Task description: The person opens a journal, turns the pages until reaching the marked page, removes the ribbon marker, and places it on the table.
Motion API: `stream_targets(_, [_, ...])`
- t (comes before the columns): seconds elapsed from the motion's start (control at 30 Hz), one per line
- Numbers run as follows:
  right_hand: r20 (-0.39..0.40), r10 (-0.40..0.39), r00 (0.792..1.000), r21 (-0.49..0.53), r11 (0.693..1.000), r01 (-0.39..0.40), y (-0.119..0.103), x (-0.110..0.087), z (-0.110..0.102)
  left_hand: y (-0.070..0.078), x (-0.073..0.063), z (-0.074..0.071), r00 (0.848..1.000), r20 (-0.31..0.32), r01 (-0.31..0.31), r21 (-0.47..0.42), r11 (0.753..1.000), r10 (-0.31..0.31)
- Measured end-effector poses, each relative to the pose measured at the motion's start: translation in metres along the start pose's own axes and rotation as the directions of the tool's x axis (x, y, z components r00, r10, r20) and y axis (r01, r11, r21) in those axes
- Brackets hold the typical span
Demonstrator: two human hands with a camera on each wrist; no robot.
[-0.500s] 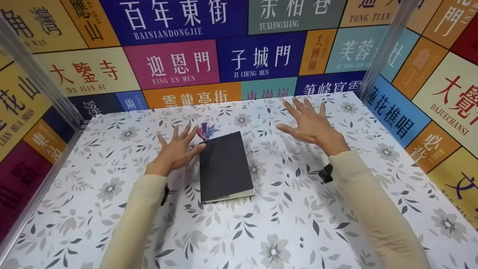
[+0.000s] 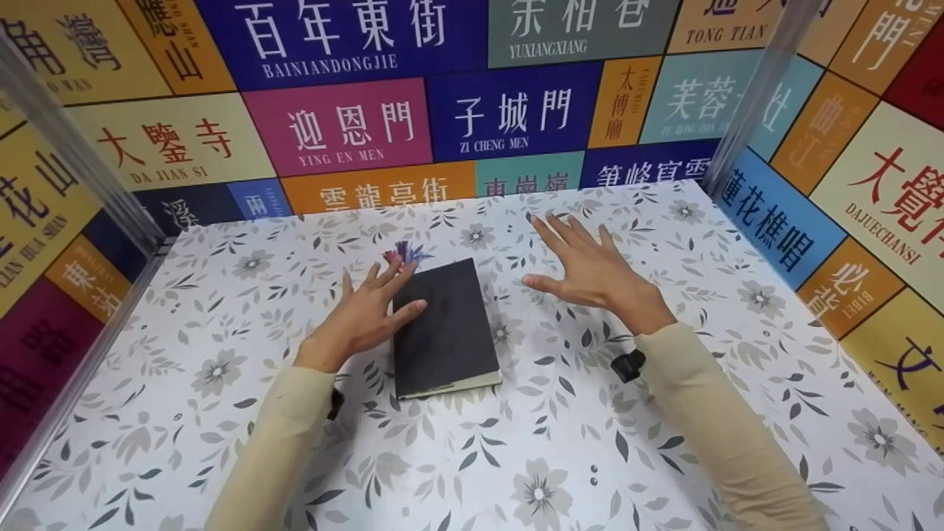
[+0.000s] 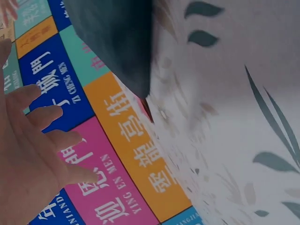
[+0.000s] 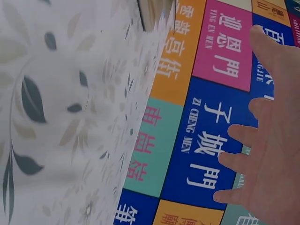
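A black-covered notebook lies closed on the table, its pale page edges showing along the near side. My left hand, fingers spread, is at the notebook's left edge, and its thumb overlaps the cover in the head view. Beyond the notebook's far left corner is a small red, purple and blue tassel, partly behind the left fingertips. To the right of the notebook my right hand hovers with its fingers spread and holds nothing. The left wrist view shows the dark cover beside the left hand.
A white cloth with grey leaves and flowers covers the table. Panels of coloured blocks with Chinese lettering stand along the back and both sides. Clear upright posts mark the back corners.
My left hand has shifted right, so its thumb reaches further over the notebook. My right hand has come left and nearer. The notebook lies as before.
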State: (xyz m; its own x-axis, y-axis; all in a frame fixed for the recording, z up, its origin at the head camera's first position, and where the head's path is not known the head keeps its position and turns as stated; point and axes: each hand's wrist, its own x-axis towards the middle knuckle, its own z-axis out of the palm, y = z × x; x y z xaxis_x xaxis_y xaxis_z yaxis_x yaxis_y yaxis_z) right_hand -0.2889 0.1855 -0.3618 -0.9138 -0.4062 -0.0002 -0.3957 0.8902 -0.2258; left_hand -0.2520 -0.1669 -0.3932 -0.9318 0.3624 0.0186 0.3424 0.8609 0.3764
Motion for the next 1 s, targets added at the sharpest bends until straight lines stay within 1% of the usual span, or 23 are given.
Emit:
stream_targets(0.1, [-0.004, -0.018, 1.0, 0.028, 0.999, 0.019, -0.006, -0.003, 0.004, 0.005, -0.002, 0.004, 1.0, 0.014, -0.023, -0.025, 0.999, 0.024])
stream_targets(0.27, [-0.018, -0.051, 0.999, 0.085, 0.995, 0.053, -0.015, -0.006, 0.014, 0.012, -0.006, 0.01, 0.998, 0.053, -0.018, -0.087, 0.996, 0.022])
stream_targets(0.43, [-0.027, -0.057, 0.998, 0.16, 0.985, 0.061, -0.023, -0.007, 0.024, 0.017, -0.008, 0.017, 0.994, 0.098, -0.038, -0.145, 0.989, 0.052])
stream_targets(0.57, [-0.043, -0.047, 0.998, 0.234, 0.971, 0.056, -0.03, -0.006, 0.034, 0.022, -0.006, 0.024, 0.991, 0.117, -0.04, -0.171, 0.984, 0.061])
stream_targets(0.7, [-0.069, -0.046, 0.997, 0.307, 0.949, 0.065, -0.037, -0.003, 0.044, 0.026, -0.003, 0.031, 0.99, 0.135, -0.013, -0.195, 0.981, 0.04])
stream_targets(0.8, [-0.079, -0.044, 0.996, 0.367, 0.928, 0.07, -0.041, 0.0, 0.051, 0.027, -0.001, 0.034, 0.988, 0.152, 0.013, -0.194, 0.981, 0.017])
stream_targets(0.9, [-0.084, -0.028, 0.996, 0.437, 0.897, 0.062, -0.044, 0.003, 0.056, 0.027, 0.0, 0.037, 0.985, 0.174, 0.043, -0.179, 0.983, -0.012])
stream_targets(1.0, [-0.089, -0.015, 0.996, 0.503, 0.862, 0.058, -0.047, 0.005, 0.062, 0.027, 0.002, 0.039, 0.981, 0.19, 0.058, -0.169, 0.984, -0.025])
